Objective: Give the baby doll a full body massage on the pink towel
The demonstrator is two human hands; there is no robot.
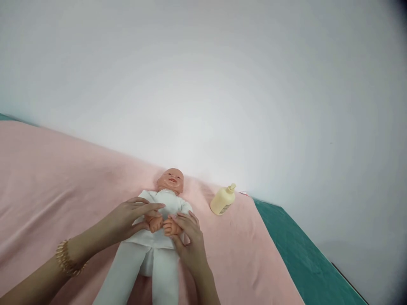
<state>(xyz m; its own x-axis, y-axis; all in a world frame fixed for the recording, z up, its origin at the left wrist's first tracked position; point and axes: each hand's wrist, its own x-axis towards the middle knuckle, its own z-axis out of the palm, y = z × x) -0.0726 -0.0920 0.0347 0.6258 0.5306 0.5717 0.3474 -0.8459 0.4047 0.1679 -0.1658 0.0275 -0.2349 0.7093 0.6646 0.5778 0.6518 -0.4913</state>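
Note:
A baby doll (167,241) in a white top and white trousers lies on its back, its bald head toward the wall. My left hand (132,218) comes from the left, thumb below and fingers above the doll's arm, gripping it near the small fist (155,224). From the lower right, my right hand (192,239) is closed around the doll's other forearm, beside its second fist (171,228). Both doll fists are held together over the belly. Parts of its sleeves are hidden behind my fingers.
A pale yellow pump bottle (223,201) stands right of the doll, near the wall (203,84). Pink cloth (57,169) covers the surface under the doll. Green covering (305,250) shows at the right edge. A beaded bracelet (66,258) circles my left wrist.

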